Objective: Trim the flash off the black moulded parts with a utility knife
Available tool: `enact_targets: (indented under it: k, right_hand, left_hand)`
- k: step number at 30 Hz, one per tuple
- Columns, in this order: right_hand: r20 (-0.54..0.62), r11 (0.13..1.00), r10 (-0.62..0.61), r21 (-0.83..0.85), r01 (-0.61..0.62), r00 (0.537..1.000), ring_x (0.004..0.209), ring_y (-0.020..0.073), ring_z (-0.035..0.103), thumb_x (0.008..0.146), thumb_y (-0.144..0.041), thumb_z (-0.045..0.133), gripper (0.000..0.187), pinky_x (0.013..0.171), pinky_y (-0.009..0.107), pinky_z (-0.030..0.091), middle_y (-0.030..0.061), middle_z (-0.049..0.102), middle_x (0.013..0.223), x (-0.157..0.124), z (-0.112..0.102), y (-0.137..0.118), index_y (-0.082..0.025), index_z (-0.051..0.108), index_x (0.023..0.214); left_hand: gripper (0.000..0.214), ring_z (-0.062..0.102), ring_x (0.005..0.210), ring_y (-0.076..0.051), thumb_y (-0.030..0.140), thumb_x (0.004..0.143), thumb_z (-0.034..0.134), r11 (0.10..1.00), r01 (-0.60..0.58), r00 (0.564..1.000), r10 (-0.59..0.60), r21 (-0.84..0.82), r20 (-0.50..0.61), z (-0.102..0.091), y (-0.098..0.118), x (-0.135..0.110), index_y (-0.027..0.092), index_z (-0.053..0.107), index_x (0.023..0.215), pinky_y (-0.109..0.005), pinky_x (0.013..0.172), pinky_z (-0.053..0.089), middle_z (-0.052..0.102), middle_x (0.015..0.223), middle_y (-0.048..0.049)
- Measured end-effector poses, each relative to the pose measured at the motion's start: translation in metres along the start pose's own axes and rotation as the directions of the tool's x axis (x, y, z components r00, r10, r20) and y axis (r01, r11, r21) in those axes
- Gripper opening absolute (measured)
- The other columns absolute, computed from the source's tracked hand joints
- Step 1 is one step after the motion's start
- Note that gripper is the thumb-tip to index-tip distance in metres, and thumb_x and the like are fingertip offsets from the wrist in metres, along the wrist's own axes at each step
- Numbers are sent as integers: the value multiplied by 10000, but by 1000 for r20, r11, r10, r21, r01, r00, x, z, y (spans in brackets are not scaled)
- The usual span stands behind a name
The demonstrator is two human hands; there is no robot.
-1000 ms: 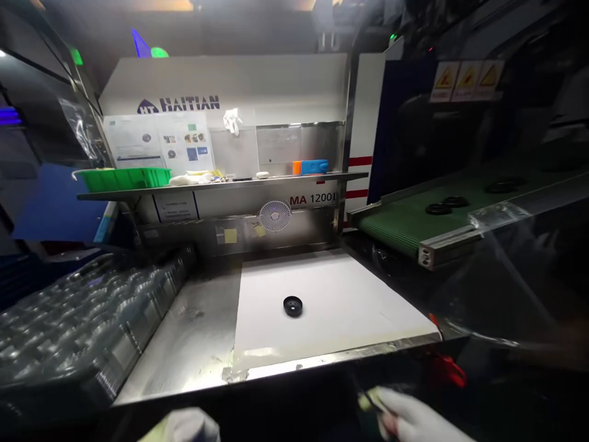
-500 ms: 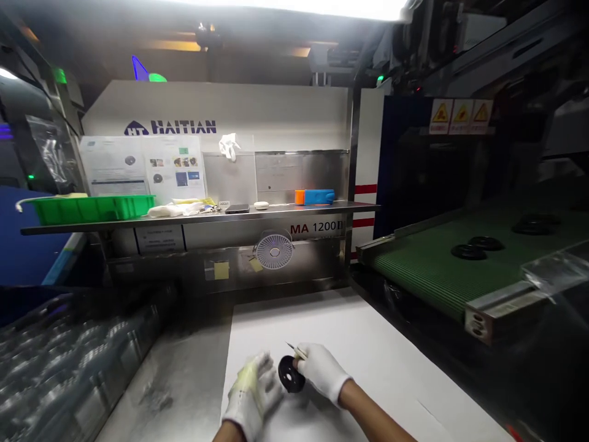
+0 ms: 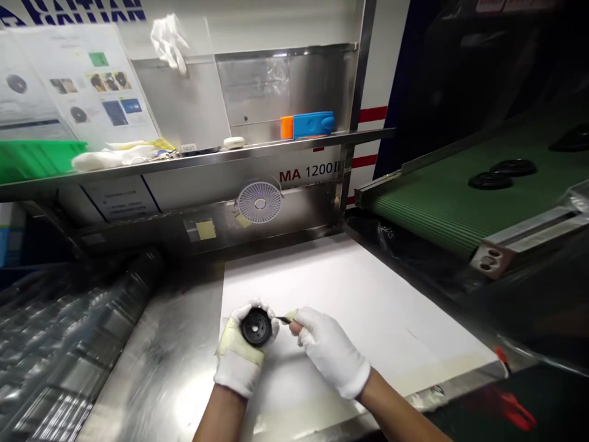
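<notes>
holding a round black plastic disc (image 3: 256,326) low in the middle of the frame, the left hand (image 3: 242,350) curls around it, with its fingers (image 3: 243,313) closed on the disc's edge. a white cloth glove (image 3: 237,374) covers this hand, and pale yellow tape (image 3: 230,337) is wrapped around it. the right hand (image 3: 329,347), in a white glove too, pinches a thin little blade (image 3: 284,319) tight between its fingers (image 3: 299,320). the tip of the blade is right by the disc's edge (it is too small to tell if they touch). the two hands are close together over a flat white sheet (image 3: 350,294), and the sheet lies on a shiny steel table (image 3: 156,362).

at the upper right of the frame, a green ribbed conveyor belt (image 3: 437,196) carries flat black discs (image 3: 490,180). at the lower left, a long pile of clear shiny plastic (image 3: 55,362) lies beside the table. across the top runs a steel shelf (image 3: 197,158), with a green plastic tray (image 3: 37,158) at its left end and a blue and orange block (image 3: 308,125) near its right end. a small round white fan (image 3: 259,201) sits under the shelf, and printed papers (image 3: 78,80) hang above it at the upper left.
</notes>
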State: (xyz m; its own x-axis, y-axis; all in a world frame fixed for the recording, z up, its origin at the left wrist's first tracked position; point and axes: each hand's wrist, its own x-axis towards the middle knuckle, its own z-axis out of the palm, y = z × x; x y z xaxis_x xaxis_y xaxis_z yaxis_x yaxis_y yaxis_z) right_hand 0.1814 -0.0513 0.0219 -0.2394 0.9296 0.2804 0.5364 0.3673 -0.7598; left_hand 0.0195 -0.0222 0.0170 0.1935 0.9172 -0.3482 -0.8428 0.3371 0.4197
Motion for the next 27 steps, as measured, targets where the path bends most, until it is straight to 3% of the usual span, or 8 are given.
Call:
enact_targets:
  k: [3,8,12,17,21,23,27]
  right_hand:
    - [28,998,33,-47,-32,999,647,130,515,870,-190,403,169,589,228,353,-23,558,714,-2,25,-10,-208,508,740]
    - [13,982,6,-187,-4,1000,638,141,538,933,-324,332,259,579,232,356,-14,591,722,12,57,-30,-229,547,825]
    - [14,974,4,-226,-1,1000,629,140,545,937,-322,322,279,569,227,356,-9,606,722,18,71,-39,-231,564,830]
    - [39,967,-6,-253,16,999,609,132,538,940,-322,333,259,552,227,330,-23,608,720,10,85,-47,-236,541,812]
    - [55,963,-31,-267,44,998,593,131,523,941,-332,331,271,532,235,299,-23,606,707,-1,89,-49,-229,527,786]
    - [52,966,-30,-257,43,998,620,137,535,942,-322,334,261,546,239,303,-19,612,724,-6,85,-47,-230,537,807]
    - [42,978,-16,-208,24,999,685,141,555,938,-287,346,226,594,236,331,-13,624,783,-9,65,-37,-236,555,868]
  left_hand:
    - [98,555,632,-160,129,720,547,989,-141,990,141,-36,-4,0,10,-6,142,555,624,-326,629,487,550,635,-21]
    - [104,560,655,-155,98,723,511,958,-283,959,283,-44,-4,-10,24,-14,131,609,718,-315,664,485,565,680,-41]
    - [105,558,639,-159,119,715,524,916,-402,916,402,-18,-11,-21,32,-19,132,618,761,-302,637,476,566,656,-44]
    - [99,558,632,-161,128,700,560,883,-466,881,457,-59,-124,-24,34,-24,146,613,783,-317,634,476,567,640,-35]
    - [101,556,647,-126,121,706,546,852,-509,860,495,-127,-125,-23,27,-24,158,609,776,-304,698,485,566,654,-18]
    - [141,578,704,-142,131,710,536,864,-486,874,477,-130,-96,-20,23,-26,164,617,820,-329,734,489,589,713,-30]
    - [328,594,870,-276,163,696,513,959,-284,959,284,-15,0,-9,16,-31,138,603,1011,-439,704,496,622,901,-127]
